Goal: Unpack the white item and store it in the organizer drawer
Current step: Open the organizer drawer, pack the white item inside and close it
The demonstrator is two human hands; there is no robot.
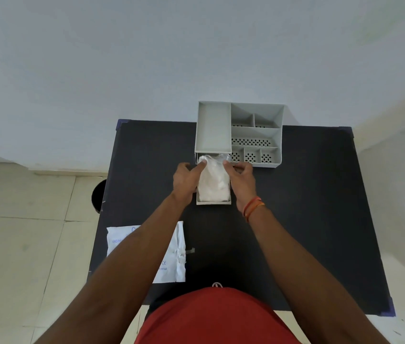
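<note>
White item, soft and partly film-wrapped, lies in the pulled-out drawer at the organizer's 6 o'clock. Left hand and right hand pinch its far corners. Advice: press edges below the rim before closing. Torn wrapper lies at the bench's 8 o'clock.

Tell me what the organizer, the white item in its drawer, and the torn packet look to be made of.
Organizer: matte grey, thin flat walls, punched holes in the floors; plastic or painted metal, unclear. White item: soft, crumpled, probably cloth or gauze, under clear glossy film near the top. Packet: white, blue print, ragged wrinkled edge, likely paper or thin plastic.
</note>
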